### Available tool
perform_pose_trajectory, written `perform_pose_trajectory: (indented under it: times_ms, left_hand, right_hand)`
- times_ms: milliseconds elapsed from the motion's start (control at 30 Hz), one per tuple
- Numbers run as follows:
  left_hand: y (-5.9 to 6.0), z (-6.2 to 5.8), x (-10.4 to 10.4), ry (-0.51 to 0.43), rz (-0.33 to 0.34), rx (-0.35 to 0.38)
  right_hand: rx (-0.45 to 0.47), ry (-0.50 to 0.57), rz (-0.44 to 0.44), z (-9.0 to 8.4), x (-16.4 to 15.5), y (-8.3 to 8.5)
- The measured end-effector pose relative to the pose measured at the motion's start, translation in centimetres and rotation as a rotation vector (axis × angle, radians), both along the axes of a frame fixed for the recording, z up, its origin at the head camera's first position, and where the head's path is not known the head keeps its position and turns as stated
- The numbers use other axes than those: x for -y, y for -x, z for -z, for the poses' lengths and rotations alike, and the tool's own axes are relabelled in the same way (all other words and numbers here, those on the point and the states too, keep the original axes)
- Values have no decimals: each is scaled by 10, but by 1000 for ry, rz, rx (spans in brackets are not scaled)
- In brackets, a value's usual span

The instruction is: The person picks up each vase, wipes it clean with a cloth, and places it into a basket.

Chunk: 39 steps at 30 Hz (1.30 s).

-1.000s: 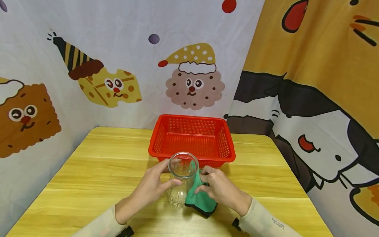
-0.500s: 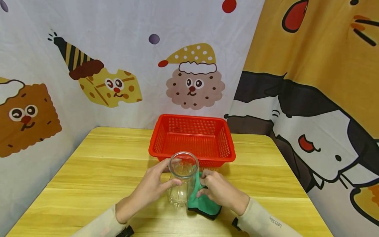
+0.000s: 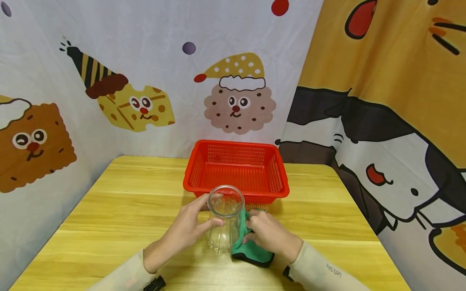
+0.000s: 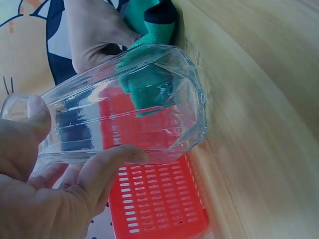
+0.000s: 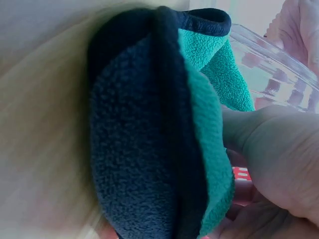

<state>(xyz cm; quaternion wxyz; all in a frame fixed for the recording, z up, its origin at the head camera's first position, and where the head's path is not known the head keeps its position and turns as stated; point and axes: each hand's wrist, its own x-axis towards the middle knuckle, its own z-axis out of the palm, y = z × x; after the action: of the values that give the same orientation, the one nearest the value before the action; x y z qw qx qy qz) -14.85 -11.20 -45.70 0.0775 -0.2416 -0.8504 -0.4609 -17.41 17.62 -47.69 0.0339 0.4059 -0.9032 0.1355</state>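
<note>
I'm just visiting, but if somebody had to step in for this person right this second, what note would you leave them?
Left hand: grips the clear glass, upright on the wooden table.
Right hand: holds the green cloth, pressed against the glass's right side.
Red basket: just behind the glass, nothing in it.
Done: glass steadied, cloth on its outer wall.
Left: probably the rest of the wiping; how clean the glass is cannot be told.

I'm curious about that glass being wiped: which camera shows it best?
The left wrist view: the glass fills the frame, ribbed sides clear, held by the left hand, the green cloth against it. The head view shows the glass small but upright. The right wrist view shows only an edge.
</note>
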Motion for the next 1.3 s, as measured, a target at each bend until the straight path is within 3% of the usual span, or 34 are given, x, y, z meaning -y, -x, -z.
perform_pose_trajectory:
  times_ms: [167,433,633,1033,1300]
  left_hand:
    - [0,0,-2,-6,-3,-5]
    - [1,-2,-2,-6,0,-7]
    - [3,-5,-1,2,14,11]
    - [1,-3,0,10,26,7]
    - [0,-3,2,20,24,-14]
  right_hand:
    - [56,60,-9,-1,-1,2]
    - [260,180,65,2,0,7]
    - [329,259,85,7,-5,9]
    - [311,312,101,18,-12,3]
    - [246,361,99,24,-12,-1]
